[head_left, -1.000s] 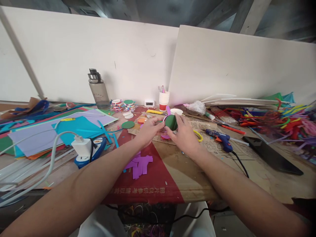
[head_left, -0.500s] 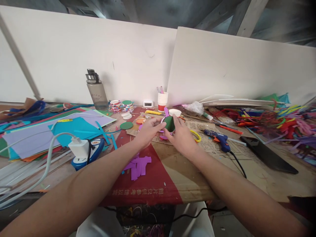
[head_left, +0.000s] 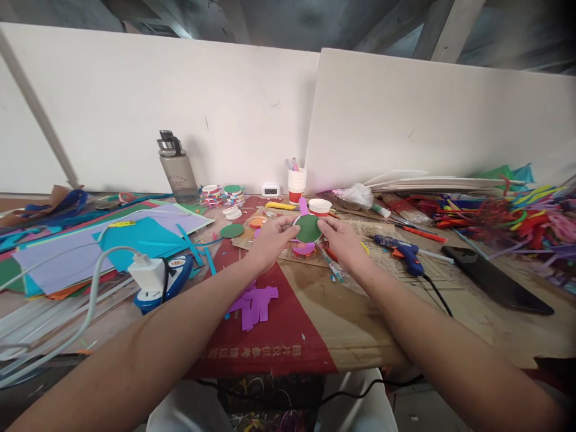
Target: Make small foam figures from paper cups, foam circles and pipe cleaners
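Between my two hands is a round green disc with a pale rim [head_left: 308,228], its flat face turned up toward me. My left hand [head_left: 275,239] grips its left edge with thumb and fingers. At the right edge, my right hand [head_left: 341,237] pinches it. A purple strip [head_left: 303,206] stands up just behind the disc. Directly below lies a round piece with a purple top [head_left: 303,248], partly covered. A pen [head_left: 332,264] rests beside my right hand. Another green disc [head_left: 232,231] and an orange-topped round piece [head_left: 257,222] lie left of my hands.
Purple paper strips [head_left: 255,305] lie on the red cardboard in front. A blue glue gun [head_left: 400,252] and black phone [head_left: 495,279] are right; a charger on a power strip [head_left: 148,276] is left. Behind stand paper cups [head_left: 297,183], a small clock [head_left: 270,191] and a bottle [head_left: 177,171].
The green disc has tilted so its whole face shows. My right hand has shifted from over it to its right edge, uncovering the pen and the purple-topped piece.
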`<control>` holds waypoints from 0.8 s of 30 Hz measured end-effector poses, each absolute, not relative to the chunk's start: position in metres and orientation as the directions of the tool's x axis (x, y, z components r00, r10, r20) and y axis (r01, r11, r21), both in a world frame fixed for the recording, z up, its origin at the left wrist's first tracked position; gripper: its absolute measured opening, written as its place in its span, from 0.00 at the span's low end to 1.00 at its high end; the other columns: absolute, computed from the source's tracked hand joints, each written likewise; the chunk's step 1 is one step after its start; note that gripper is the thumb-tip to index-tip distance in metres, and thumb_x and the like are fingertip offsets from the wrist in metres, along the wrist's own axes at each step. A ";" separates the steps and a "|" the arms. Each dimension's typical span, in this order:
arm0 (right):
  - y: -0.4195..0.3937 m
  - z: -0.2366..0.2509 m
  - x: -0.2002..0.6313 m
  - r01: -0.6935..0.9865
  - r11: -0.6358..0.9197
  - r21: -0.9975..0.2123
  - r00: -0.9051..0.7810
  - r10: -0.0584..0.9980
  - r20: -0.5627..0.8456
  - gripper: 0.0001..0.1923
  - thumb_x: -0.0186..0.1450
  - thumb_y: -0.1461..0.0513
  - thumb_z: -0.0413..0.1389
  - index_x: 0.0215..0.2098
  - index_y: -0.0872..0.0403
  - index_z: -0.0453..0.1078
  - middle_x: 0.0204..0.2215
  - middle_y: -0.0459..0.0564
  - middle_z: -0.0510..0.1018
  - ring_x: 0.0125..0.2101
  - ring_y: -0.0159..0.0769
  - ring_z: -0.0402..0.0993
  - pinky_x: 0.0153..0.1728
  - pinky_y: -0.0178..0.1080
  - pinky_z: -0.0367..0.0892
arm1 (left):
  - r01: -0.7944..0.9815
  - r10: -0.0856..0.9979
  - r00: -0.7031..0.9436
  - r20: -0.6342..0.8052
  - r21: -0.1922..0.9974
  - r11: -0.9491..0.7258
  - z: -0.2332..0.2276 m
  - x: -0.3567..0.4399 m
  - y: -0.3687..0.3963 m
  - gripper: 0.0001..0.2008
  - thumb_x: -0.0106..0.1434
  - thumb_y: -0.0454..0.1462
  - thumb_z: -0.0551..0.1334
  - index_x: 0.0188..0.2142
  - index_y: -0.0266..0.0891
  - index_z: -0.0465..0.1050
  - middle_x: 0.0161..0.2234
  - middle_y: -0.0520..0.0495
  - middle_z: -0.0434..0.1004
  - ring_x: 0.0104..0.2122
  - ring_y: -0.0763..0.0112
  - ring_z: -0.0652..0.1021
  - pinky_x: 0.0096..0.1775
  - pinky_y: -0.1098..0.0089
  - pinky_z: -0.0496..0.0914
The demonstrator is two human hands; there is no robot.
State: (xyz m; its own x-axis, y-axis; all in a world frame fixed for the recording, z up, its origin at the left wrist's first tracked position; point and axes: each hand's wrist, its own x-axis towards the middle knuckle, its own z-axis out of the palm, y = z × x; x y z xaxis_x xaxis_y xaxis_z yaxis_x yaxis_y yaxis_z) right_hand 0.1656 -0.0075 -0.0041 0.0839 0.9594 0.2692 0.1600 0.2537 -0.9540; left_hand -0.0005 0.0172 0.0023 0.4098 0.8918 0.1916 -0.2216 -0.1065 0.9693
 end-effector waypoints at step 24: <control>-0.009 -0.005 0.162 0.196 0.297 -0.935 0.149 0.933 0.328 0.14 0.54 0.52 0.60 0.28 0.55 0.73 0.25 0.46 0.77 0.26 0.33 0.69 0.31 0.38 0.65 | 0.025 0.889 0.417 0.187 0.976 -0.217 0.003 0.005 0.010 0.07 0.55 0.37 0.64 0.32 0.36 0.72 0.31 0.48 0.77 0.26 0.71 0.77 0.30 0.68 0.74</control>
